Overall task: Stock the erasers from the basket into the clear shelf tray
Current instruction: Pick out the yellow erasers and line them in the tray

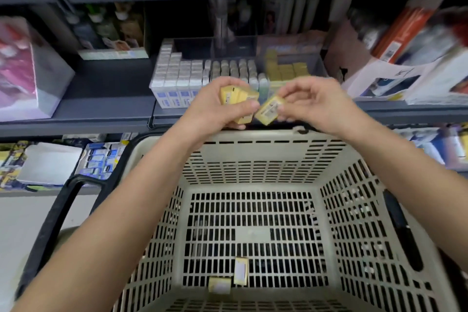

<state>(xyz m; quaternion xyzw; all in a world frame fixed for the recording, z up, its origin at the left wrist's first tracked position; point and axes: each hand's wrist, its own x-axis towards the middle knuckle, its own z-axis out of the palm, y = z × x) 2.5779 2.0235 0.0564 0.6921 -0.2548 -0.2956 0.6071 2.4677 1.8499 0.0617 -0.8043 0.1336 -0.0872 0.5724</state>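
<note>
My left hand grips a small stack of yellow-boxed erasers just above the basket's far rim. Beside it, my right hand pinches a single yellow eraser, tilted, close to the stack. The clear shelf tray stands on the shelf right behind both hands; its right section holds several yellow erasers, with white and grey eraser rows to the left. The beige basket sits below, and two yellow erasers lie on its floor near the front.
A grey shelf edge runs across in front of the tray. Pink-and-white boxes stand at the left, orange and white packages at the right. The basket's black handle hangs at its left side. A lower shelf holds more stationery.
</note>
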